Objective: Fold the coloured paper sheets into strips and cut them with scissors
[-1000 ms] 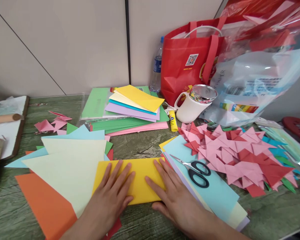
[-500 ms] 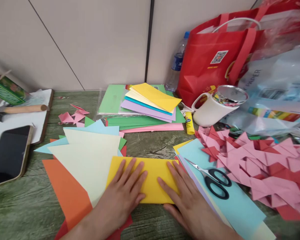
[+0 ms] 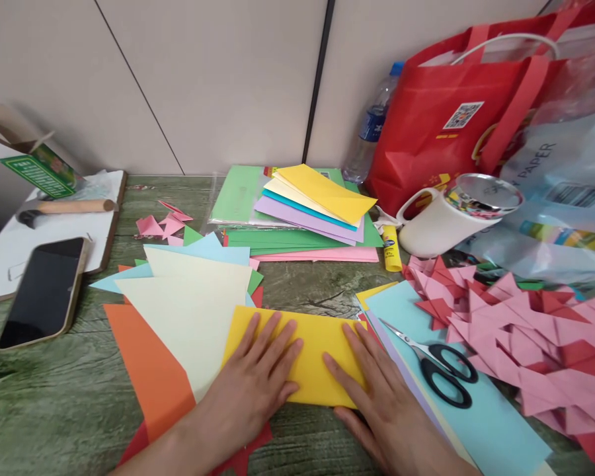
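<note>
A yellow sheet of paper [image 3: 312, 363], rectangular and apparently folded, lies flat on the table in front of me. My left hand [image 3: 260, 370] rests on its left part with the fingers spread. On the right part lies my right hand [image 3: 371, 390], fingers stretched out and the thumb at the paper's near edge. Left of the yellow paper are cream paper sheets [image 3: 193, 311] and an orange sheet [image 3: 149, 370], overlapping in a loose pile. Black-handled scissors [image 3: 441, 370] lie on light blue paper [image 3: 500, 416] beside my right hand.
Pink and red folded paper pieces [image 3: 530, 337] cover the right side. Behind are stacked coloured papers [image 3: 322, 195], a glue stick [image 3: 391, 248], a white mug [image 3: 431, 225], a bottle [image 3: 371, 129] and a red bag [image 3: 426, 119]. At left lie a phone [image 3: 44, 291] and a hammer [image 3: 74, 207].
The whole view has shifted, so things appear farther right. Both hands stay flat on the yellow paper, with hardly any change in their pose.
</note>
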Tool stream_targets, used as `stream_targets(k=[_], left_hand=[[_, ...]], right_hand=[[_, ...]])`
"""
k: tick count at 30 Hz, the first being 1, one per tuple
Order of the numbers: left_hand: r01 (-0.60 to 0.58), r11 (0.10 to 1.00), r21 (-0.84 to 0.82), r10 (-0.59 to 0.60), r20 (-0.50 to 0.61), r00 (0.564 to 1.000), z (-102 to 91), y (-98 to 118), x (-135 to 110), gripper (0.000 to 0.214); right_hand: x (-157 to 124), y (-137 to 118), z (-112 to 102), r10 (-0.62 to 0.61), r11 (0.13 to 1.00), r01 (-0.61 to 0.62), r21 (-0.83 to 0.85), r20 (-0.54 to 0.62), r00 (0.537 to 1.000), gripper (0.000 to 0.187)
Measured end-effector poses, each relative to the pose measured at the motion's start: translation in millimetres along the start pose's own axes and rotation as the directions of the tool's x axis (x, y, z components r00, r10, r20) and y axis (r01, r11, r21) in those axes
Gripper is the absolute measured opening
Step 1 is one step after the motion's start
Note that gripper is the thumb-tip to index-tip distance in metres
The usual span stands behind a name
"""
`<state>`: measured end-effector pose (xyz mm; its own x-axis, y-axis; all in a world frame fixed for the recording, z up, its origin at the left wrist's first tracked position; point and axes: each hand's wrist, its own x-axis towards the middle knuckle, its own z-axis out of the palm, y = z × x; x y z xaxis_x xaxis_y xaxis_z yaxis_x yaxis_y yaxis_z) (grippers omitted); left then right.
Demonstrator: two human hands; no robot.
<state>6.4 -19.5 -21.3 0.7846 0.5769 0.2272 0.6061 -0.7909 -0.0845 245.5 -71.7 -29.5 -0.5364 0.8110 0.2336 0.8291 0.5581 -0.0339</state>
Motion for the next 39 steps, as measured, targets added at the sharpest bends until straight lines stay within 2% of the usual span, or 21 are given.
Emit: stream_targets(k=[11,19,29,33,36,39], left_hand=[[0.001,1.000,0.012,-0.002,0.026,1.000,-2.7,-2,0,0.043],[0.002,1.000,-0.007,-0.002,0.006,1.000,-3.0,-3,1,0.043],[0.002,1.000,0.007,-0.002,0.036,0.999,1.8,-2,0,0.045],[-0.002,1.000,0.017,0.001,0.043,0.999,1.8,1,2,0.042],[-0.005,0.999,0.041,0.002,0.066,0.998,0.7,2,5,0.040],[-0.011,0.998,0.065,0.004,0.099,0.995,-0.7,2,8,0.040]], right_hand=[[3,2,-2,-0.013,1.000,0.013,0.010,0.004,1.000,0.052],[0,1,-1,-0.016,1.000,0.016,0.002,-0.003,1.000,0.053],[-2,0,1,0.018,1.000,-0.018,0.024,-0.013,1.000,0.054],[2,-1,0,0.073,0.996,-0.072,0.058,-0.010,0.997,0.043],[16,-3,-9,0.139,0.989,-0.140,0.039,0.040,0.990,0.030],[35,-8,-27,0.175,0.984,-0.178,0.002,0.170,0.970,0.025]])
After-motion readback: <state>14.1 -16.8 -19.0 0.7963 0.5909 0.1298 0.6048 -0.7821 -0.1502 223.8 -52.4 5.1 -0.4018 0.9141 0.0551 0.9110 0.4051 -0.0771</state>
